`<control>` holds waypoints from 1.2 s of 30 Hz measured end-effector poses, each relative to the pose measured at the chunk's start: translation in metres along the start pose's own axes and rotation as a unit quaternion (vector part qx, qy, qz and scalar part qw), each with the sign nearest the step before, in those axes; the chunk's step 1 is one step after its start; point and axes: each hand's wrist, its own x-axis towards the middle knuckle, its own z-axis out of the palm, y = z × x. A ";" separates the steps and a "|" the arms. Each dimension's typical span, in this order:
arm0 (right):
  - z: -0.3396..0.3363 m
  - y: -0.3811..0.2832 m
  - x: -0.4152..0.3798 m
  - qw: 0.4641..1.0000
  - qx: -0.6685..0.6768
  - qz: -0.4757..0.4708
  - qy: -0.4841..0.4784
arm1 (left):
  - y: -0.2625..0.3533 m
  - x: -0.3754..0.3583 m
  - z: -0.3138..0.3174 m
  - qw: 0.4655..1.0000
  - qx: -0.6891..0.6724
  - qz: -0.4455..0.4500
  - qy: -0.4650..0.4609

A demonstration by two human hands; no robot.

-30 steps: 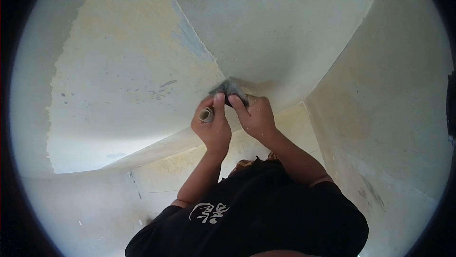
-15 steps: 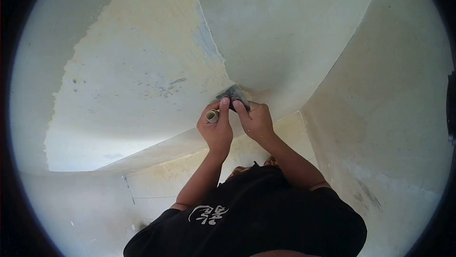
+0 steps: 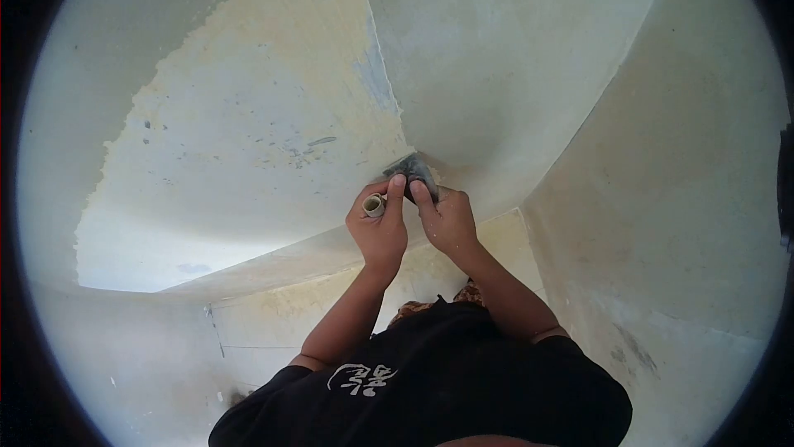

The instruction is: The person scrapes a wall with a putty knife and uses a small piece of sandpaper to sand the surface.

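The patchy plastered wall spans the view, a raised seam running down its paler section's right edge. Below is a person's black shirt. The right hand and left hand clamp a thin grey blade, thumbs side by side, at that section's lower right corner. The left fingers also curl around a hollow tube.

Dark blade partly behind hands
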 end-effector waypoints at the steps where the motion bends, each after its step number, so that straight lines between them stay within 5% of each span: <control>1: -0.002 -0.001 0.001 1.000 -0.007 -0.004 0.001 | -0.002 0.001 0.000 1.000 0.004 -0.008 -0.006; 13: 0.005 -0.005 0.014 0.997 -0.058 -0.049 0.023 | -0.004 0.012 -0.002 1.000 -0.006 -0.011 0.015; 29: -0.010 -0.050 0.010 0.997 0.037 -0.065 0.019 | 0.048 0.016 0.002 0.996 -0.041 0.073 0.030; 34: 0.011 0.034 0.000 0.998 -0.023 0.007 0.052 | -0.015 0.002 0.003 0.997 0.062 -0.021 -0.045; 36: 0.014 0.127 -0.017 0.993 -0.095 0.063 0.033 | -0.103 -0.009 0.003 0.945 0.284 -0.014 -0.163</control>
